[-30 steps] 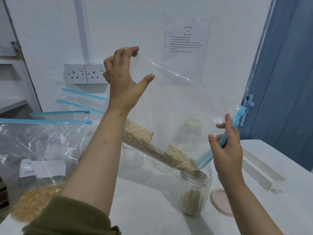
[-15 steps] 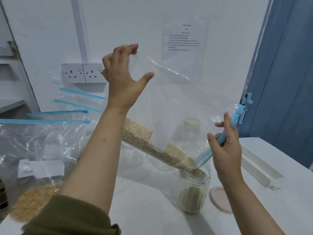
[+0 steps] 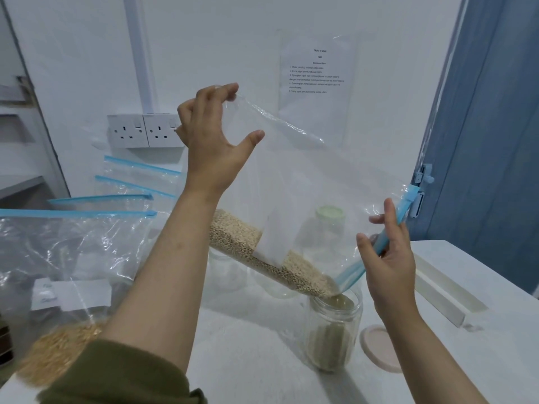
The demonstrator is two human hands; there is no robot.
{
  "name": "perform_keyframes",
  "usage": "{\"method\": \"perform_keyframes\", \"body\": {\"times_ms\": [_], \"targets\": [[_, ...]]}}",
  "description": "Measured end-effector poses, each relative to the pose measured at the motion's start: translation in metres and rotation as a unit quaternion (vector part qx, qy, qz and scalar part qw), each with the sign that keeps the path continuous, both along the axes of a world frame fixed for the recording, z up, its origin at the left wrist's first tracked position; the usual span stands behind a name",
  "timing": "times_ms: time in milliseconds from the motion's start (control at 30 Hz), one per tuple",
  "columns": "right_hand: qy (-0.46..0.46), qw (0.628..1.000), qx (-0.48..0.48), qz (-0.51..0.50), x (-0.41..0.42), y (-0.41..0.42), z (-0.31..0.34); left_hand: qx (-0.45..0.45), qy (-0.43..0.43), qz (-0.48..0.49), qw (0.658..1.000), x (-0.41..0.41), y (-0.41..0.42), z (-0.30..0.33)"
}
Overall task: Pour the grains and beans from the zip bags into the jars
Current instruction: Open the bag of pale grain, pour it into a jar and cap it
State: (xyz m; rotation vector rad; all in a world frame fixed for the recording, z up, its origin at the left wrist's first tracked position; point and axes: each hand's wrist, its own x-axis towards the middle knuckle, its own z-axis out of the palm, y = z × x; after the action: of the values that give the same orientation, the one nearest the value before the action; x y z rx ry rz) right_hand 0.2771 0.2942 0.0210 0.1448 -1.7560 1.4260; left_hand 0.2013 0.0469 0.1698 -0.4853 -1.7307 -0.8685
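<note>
A clear zip bag (image 3: 315, 182) with a blue zip strip hangs tilted over an open glass jar (image 3: 332, 333). My left hand (image 3: 215, 147) pinches the bag's raised bottom corner high up. My right hand (image 3: 388, 266) grips the blue zip edge at the low end, just above the jar's mouth. Pale grains (image 3: 262, 255) lie along the bag's lower edge and run down into the jar, which holds a layer of them at its bottom.
A pinkish jar lid (image 3: 379, 346) lies on the white table (image 3: 481, 345) right of the jar. Empty jars, one with a green lid (image 3: 329, 214), stand behind the bag. Several other zip bags (image 3: 67, 258) stand at the left, one holding yellowish grains. A blue door is at the right.
The bag stays tilted over the jar and the grains keep sliding down toward its mouth. Both hands hold almost the same places.
</note>
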Motion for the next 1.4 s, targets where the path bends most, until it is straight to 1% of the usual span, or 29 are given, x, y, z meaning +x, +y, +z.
{"method": "perform_keyframes", "body": {"times_ms": [1400], "targets": [[-0.004,1.0,-0.005,-0.014,0.0036,-0.004,0.0003,-0.001,-0.009,-0.009,1.0,0.008,-0.0011,0.0033]]}}
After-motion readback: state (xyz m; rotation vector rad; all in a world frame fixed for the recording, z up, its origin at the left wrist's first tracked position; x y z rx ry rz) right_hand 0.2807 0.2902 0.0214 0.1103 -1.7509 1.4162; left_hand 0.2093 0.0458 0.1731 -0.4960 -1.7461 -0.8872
